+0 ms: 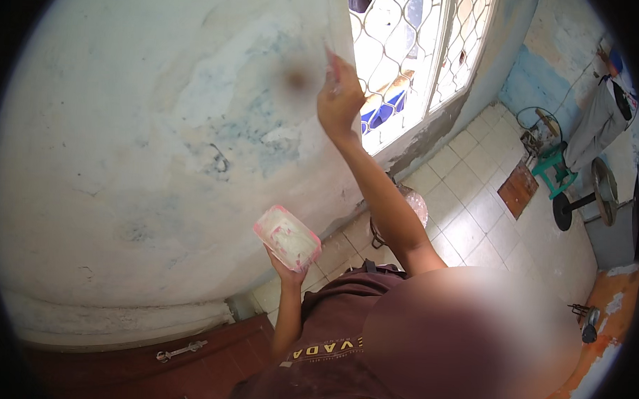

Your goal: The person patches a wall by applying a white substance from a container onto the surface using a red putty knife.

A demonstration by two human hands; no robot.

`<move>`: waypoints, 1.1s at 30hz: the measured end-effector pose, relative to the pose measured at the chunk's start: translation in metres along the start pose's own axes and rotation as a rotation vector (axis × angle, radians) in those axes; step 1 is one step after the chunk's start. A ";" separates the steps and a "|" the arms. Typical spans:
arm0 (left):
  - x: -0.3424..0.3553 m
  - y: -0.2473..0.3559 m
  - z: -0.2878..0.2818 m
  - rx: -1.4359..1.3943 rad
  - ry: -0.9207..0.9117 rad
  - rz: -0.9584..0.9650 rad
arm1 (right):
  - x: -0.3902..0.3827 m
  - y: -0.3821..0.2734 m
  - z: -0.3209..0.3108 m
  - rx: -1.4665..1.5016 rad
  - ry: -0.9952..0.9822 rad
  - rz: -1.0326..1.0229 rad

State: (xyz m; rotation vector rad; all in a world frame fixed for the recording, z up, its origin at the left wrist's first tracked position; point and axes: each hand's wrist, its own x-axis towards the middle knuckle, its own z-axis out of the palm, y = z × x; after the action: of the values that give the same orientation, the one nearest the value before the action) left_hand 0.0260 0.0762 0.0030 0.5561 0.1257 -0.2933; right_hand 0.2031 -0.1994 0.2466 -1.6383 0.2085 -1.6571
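Observation:
My left hand (287, 267), fingers closed, holds a pink-edged rectangular tub (288, 238) from below. White paste with some pink streaks lies in the tub. Raised high against the wall, my right hand (340, 98) is closed around a thin pinkish tool (333, 61) beside the window's edge. Most of that tool is hidden by my fingers, so its exact kind is unclear. The wall (223, 147) in front of me is whitish, with blue-grey blotches and worn patches. A blurred dark spot shows on it left of my right hand.
A window (401, 69) with a wavy metal grille is right of my raised hand. Behind my right forearm stands a round container (414, 205) on the tiled floor (468, 162). Farther right are a green stool (554, 171) and hanging grey trousers (595, 128). A brown door (215, 368) is lower left.

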 end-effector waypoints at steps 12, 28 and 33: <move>-0.006 0.003 0.032 0.044 -0.043 0.045 | 0.032 0.033 -0.024 -0.052 0.043 0.158; -0.012 0.009 0.029 0.213 -0.050 0.179 | 0.011 0.009 -0.031 0.020 0.007 0.038; -0.014 0.003 0.022 0.177 -0.015 0.151 | 0.046 0.016 0.001 -0.037 0.072 0.007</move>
State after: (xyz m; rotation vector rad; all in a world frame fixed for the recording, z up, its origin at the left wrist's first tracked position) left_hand 0.0139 0.0701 0.0252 0.7354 0.0429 -0.1627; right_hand 0.2169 -0.2382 0.2729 -1.6041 0.2820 -1.7182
